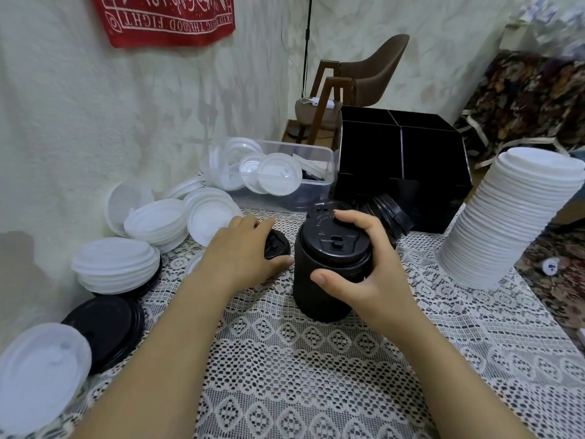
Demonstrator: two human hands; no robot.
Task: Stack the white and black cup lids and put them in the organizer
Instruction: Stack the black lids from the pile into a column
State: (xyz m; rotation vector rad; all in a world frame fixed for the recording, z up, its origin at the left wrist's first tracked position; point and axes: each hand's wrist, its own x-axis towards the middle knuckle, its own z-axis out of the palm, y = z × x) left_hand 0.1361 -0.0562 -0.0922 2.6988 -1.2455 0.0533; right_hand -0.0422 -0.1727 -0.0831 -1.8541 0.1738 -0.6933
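Note:
A stack of black lids (326,280) stands upright on the lace tablecloth in the middle. My right hand (364,270) grips it, thumb at the front, fingers curled over its top rim. My left hand (243,251) lies over a single black lid (277,245) on the cloth just left of the stack, fingers and thumb curled round its edge. A tall stack of white lids (512,217) leans at the right. The black organizer (402,153) with empty compartments stands behind the stack. More black lids (389,217) lie in front of it.
Loose white lids (152,223) and short white stacks (117,264) lie at the left, with black lids (107,327) nearer the front left. A clear plastic tub (304,172) holds more lids. A brown chair (357,87) stands behind the table. A wall runs along the left.

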